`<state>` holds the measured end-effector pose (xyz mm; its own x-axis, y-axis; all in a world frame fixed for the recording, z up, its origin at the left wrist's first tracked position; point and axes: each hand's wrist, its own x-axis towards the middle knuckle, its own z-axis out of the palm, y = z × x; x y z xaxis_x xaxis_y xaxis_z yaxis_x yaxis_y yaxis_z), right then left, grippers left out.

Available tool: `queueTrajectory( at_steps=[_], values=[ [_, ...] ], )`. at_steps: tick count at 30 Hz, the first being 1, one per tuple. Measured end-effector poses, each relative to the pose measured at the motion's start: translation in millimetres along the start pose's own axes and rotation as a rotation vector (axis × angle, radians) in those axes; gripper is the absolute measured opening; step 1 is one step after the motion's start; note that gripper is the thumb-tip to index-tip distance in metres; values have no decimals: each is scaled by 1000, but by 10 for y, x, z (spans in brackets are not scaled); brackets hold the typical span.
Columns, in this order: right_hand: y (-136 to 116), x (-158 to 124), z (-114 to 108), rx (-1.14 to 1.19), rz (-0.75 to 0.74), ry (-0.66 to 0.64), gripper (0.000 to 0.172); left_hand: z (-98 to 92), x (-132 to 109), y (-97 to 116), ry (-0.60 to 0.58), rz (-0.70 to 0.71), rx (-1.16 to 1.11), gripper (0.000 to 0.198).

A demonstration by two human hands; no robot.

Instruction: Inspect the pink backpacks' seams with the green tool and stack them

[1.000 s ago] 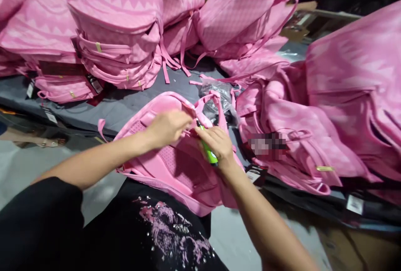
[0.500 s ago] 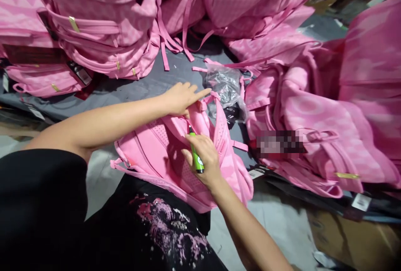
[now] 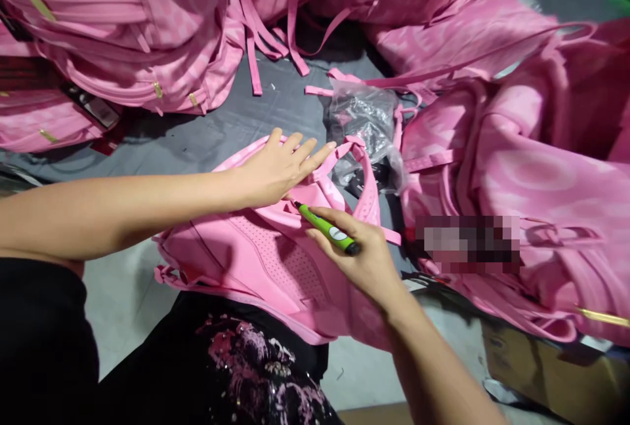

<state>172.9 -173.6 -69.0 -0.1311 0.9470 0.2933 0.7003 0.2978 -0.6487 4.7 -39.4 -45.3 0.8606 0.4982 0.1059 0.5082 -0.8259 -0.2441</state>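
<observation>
Shadows cross the grey cloth-covered table (image 3: 275, 107), a crumpled clear plastic bag (image 3: 367, 117) glints, and pixelation masks a patch near the front edge.

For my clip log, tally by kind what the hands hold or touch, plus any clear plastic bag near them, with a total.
Green pen-shaped tool, in the right hand: 1
Pink backpack, under the left hand: 1
Clear plastic bag: 1
Total: 3

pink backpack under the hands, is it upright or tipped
Tipped: the backpack shows its perforated back panel facing up, toward the camera.
</observation>
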Motion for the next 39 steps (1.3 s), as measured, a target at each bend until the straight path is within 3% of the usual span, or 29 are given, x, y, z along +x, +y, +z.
queueTrajectory(
  at_steps=[5,10,27,39],
  values=[
    [-116,241,-121,-246,5,-262,30,74,65,-4,-13,-19,13,89],
    [-178,258,-91,-598,-102,-262,29,74,130,17,-69,-73,-58,86],
    [-173,276,25,-481,-110,-203,26,-7,164,-81,-119,-8,-123,88],
    [-278,307,98,-577,-49,-203,25,39,154,-153,-99,12,-160,82]
  ],
)
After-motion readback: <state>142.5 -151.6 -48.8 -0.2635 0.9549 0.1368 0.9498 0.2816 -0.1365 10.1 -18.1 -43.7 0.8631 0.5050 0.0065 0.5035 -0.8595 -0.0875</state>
